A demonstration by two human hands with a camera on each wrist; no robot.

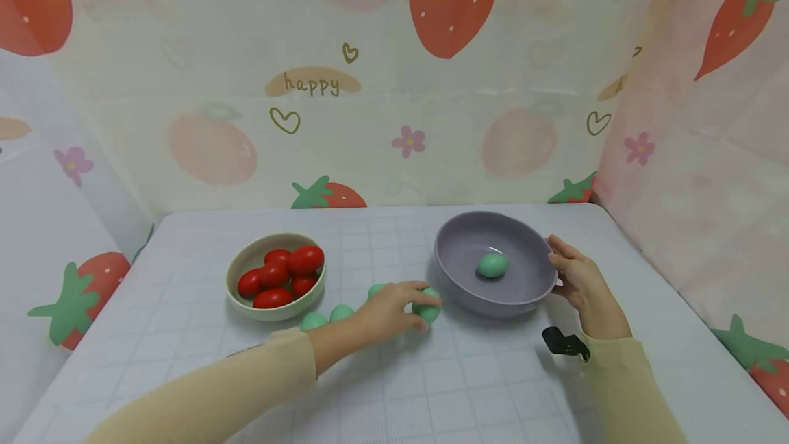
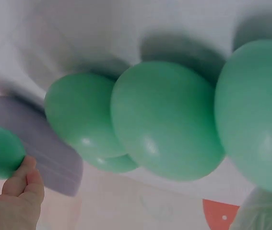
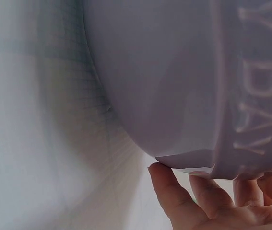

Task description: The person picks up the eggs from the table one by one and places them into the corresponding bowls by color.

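My left hand (image 1: 390,308) pinches a green egg (image 1: 427,307) between thumb and fingers, just left of the purple bowl (image 1: 487,301). More green eggs (image 1: 314,321) lie on the table beneath and behind that hand; the left wrist view shows these eggs (image 2: 167,120) close together in a row. One green egg (image 1: 493,265) rests inside the purple bowl. At the bowl's right side, my right hand (image 1: 584,286) grips the rim. In the right wrist view its fingers (image 3: 174,194) press against the bowl's outer wall (image 3: 159,76), which bears raised letters.
To the left stands a cream bowl (image 1: 237,307) holding several red egg-shaped pieces (image 1: 274,274). A white checked cloth covers the table (image 1: 431,389). Behind it hangs a strawberry-printed curtain (image 1: 382,19). A small black piece (image 1: 564,343) sits at the right wrist.
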